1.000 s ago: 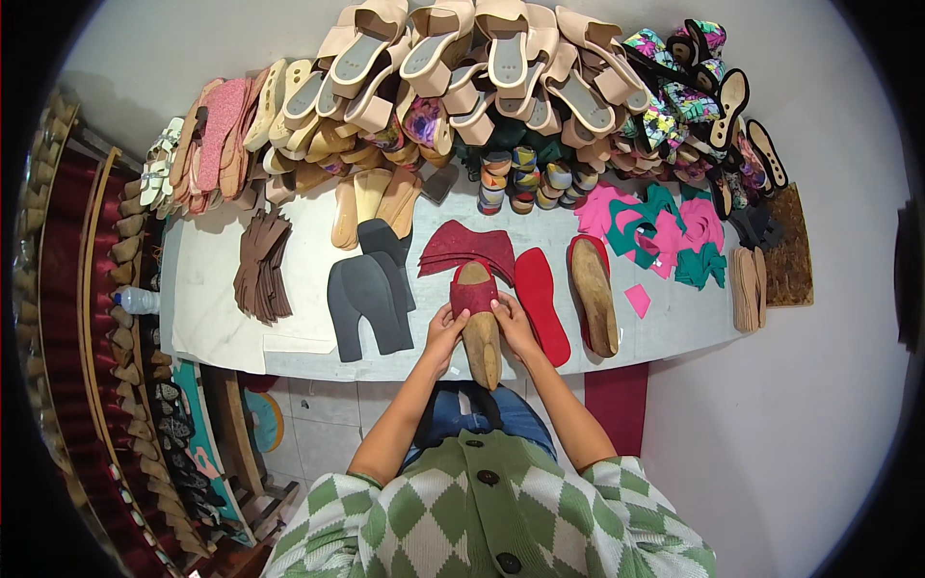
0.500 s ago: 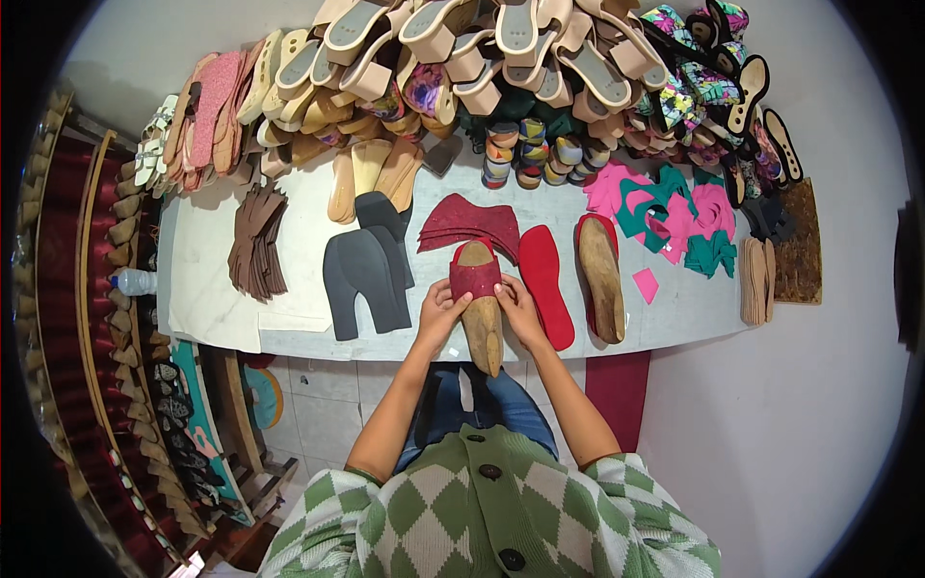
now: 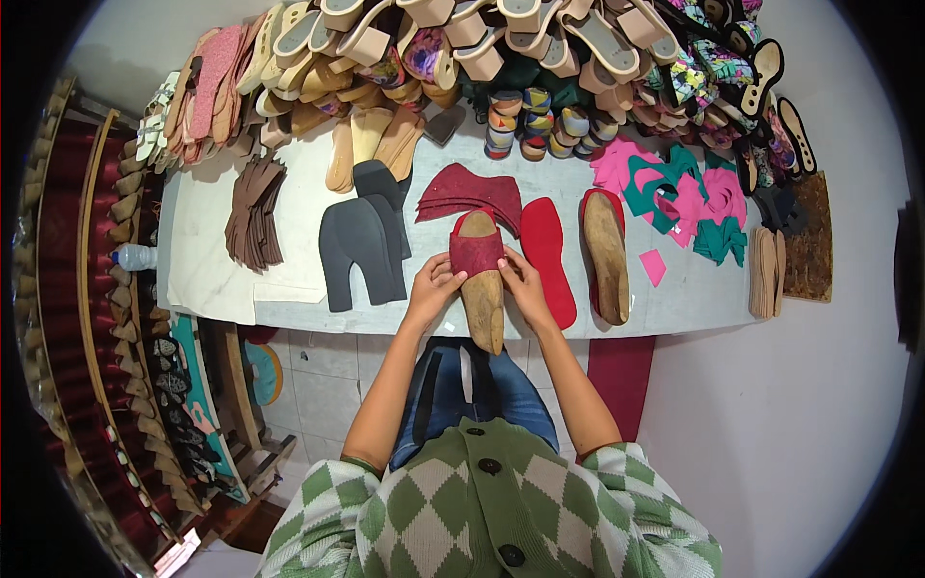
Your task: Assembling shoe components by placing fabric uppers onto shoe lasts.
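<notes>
- The left hand point(image 3: 433, 287) is gripping the left side of the tan wooden shoe last point(image 3: 484, 294), fingers curled onto the dark red fabric upper piece point(image 3: 476, 249) wrapped over its toe.
- The right hand point(image 3: 525, 287) is clasping the last's right side, thumb pressing on that red piece.
- The last is lying at the front edge of the pale grey worktop point(image 3: 207, 270), heel overhanging toward the person.
- Just right of the last, a flat red sole-shaped cutout point(image 3: 549, 249) is lying on the worktop.
- Left of the last, dark grey sole cutouts point(image 3: 363, 246) are sitting.
</notes>
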`<state>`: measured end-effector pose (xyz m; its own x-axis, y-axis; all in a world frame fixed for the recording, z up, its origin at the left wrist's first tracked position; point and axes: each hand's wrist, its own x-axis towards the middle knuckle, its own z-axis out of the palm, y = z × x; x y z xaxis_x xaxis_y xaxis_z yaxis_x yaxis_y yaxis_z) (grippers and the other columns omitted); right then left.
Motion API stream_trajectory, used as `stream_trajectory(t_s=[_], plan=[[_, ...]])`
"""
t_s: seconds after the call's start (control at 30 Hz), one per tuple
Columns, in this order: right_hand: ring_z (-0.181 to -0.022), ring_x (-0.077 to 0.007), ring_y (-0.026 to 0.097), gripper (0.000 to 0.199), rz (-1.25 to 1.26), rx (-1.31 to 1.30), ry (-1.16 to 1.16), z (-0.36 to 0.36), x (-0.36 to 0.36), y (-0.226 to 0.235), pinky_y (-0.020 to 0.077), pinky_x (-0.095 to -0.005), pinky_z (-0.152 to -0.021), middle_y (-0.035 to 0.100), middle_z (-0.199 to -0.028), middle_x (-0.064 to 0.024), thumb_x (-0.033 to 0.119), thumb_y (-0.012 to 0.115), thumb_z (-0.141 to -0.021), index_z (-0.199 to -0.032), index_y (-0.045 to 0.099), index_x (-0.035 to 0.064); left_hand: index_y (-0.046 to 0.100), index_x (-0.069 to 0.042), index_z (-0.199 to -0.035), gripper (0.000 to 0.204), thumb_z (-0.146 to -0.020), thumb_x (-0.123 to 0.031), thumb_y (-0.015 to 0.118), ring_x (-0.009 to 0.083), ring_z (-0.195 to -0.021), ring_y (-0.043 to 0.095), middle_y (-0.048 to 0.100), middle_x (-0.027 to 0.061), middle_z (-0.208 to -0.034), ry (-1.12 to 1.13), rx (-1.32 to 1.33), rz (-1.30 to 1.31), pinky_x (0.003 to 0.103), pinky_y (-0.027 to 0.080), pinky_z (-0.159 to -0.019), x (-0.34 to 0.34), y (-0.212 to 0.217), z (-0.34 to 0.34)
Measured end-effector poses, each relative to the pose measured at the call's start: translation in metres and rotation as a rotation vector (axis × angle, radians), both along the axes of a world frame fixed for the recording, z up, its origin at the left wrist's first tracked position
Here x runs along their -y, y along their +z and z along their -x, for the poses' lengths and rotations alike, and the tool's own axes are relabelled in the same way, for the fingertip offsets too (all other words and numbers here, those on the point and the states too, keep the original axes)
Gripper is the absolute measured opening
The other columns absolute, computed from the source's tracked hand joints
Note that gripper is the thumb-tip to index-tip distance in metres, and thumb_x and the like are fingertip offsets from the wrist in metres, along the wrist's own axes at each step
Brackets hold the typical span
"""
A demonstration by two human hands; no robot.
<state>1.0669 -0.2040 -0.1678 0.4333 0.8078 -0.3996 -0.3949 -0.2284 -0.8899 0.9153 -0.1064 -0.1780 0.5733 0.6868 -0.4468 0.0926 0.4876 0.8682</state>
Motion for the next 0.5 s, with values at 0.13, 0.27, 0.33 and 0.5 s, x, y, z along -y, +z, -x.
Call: stream_trajectory(t_s=[0.13,0.27,0.33,0.5], plan=[[-0.099,-0.0125,0.051,0.046,-0.077,-0.120,0.007,-0.001,0.008,0.009,0.0395,-0.0244,-0.086,0.055,-0.107,-0.0102,0.020,0.054,-0.088,-0.129,0.038,0.0046,0.042,-0.001,-0.120,0.047,-0.080,-0.012,0.064,0.0160,-0.103,0.052,0.054,0.0112,-0.110,-0.033,0.094,-0.007,0.027,0.042,-0.087,-0.001,0.009,0.004],[-0.096,-0.0116,0.052,0.047,-0.117,-0.044,0.011,0.006,0.019,0.002,0.0391,-0.0251,-0.085,0.058,-0.098,-0.0085,0.018,0.053,-0.088,-0.130,0.036,0.0062,0.045,0.002,-0.116,0.043,-0.082,-0.017,0.063,0.0163,-0.099,0.053,0.053,0.0115,-0.108,-0.185,-0.080,-0.275,0.026,0.041,-0.086,-0.007,0.016,0.012],[-0.095,-0.0120,0.052,0.047,-0.178,-0.086,-0.016,0.015,0.020,0.006,0.0394,-0.0251,-0.084,0.058,-0.098,-0.0084,0.018,0.053,-0.088,-0.130,0.035,0.0071,0.047,0.002,-0.117,0.045,-0.083,-0.023,0.062,0.0156,-0.098,0.053,0.053,0.0108,-0.109,-0.254,-0.196,-0.350,0.026,0.042,-0.083,-0.013,0.026,0.018],[-0.099,-0.0145,0.051,0.045,-0.169,-0.001,-0.104,0.046,0.019,0.012,0.0401,-0.0258,-0.084,0.051,-0.107,-0.0103,0.022,0.054,-0.088,-0.127,0.038,0.0077,0.038,-0.002,-0.127,0.060,-0.081,-0.032,0.063,0.0171,-0.101,0.053,0.048,0.0125,-0.120,-0.227,-0.097,-0.065,0.031,0.047,-0.080,-0.007,0.053,0.028]])
